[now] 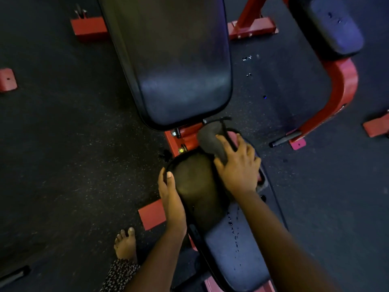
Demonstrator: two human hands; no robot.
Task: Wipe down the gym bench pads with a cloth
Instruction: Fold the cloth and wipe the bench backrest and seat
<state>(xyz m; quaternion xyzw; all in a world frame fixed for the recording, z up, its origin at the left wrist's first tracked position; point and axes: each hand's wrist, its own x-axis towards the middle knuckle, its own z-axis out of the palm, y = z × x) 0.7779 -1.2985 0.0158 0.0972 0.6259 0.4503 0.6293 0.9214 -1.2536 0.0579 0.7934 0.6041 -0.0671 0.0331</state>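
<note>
A black seat pad [200, 190] on a red frame runs from the bottom of the view toward the middle. Beyond it lies the long black back pad [174, 66]. My right hand [237, 165] presses a grey cloth [210, 140] down on the far right end of the seat pad, fingers spread over it. My left hand [168, 192] grips the seat pad's left edge, thumb on top. Wet drops show on the near part of the seat pad.
Dark rubber floor surrounds the bench. The bench's red frame feet [151, 213] stick out left. A second red machine with a black pad [334, 28] stands at the upper right. My bare foot [126, 243] is on the floor at lower left.
</note>
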